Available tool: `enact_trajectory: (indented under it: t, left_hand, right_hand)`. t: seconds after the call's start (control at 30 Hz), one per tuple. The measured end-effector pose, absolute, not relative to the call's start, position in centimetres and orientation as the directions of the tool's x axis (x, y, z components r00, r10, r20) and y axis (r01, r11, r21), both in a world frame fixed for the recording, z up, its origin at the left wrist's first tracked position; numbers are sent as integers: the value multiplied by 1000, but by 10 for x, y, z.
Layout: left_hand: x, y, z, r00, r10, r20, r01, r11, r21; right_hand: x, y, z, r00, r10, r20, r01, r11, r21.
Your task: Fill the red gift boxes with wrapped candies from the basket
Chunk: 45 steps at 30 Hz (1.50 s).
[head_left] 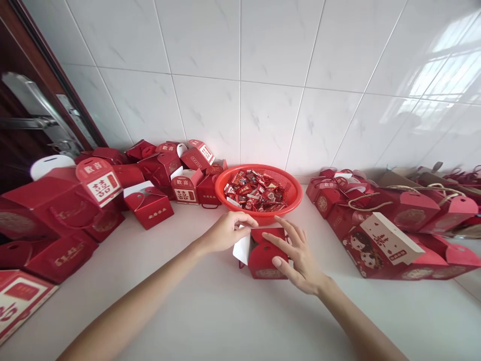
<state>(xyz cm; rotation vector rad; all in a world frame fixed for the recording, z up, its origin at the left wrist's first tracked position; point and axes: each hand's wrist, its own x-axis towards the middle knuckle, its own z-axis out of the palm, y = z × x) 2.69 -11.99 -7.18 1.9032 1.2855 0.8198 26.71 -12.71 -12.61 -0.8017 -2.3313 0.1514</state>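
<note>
A small red gift box (265,258) stands on the white surface in front of me, with its flaps partly raised and a white inner flap (243,246) turned out on its left. My left hand (227,233) hovers at the box's upper left, fingers curved and thumb apart from them, nothing visible in its grasp. Over the right side of the box, my right hand (298,255) is spread, its fingertips at the red flaps; whether they press on the card is hard to tell. Just behind lies a red plastic basket (295,198) holding many wrapped candies (255,190).
Several red gift boxes (150,205) are piled on the left, by a dark door with a metal handle (45,108). More red boxes (391,245), some with cord handles, crowd the right side. A tiled wall (270,120) rises behind the basket.
</note>
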Motion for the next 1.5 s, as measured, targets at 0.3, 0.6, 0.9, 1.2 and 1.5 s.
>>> enact_trajectory:
  t: [0.3,0.6,0.9,1.2,1.5]
  left_hand:
    - [15,-121,-69,371,897,241,573,-426,701]
    - [0,-125,-72,402,892,206,797,-452,402]
    - [9,-136,-63,563,819,110,797,-573,189]
    - [14,-150,-53,540,838,77,779,-532,333]
    - [17,-148,-56,414,910,0,833,-379,402]
  right_hand:
    - [257,-126,-102,-579,591,562,391,806,-445]
    - [261,-119,-125,-337,764,551,379,645,-663]
    - [258,-119,-137,-350,697,625,412,714,-566]
    - [257,-129,-134,-428,578,695,382,812,-440]
    - [261,-140,-119,-543,621,565,244,761,-601]
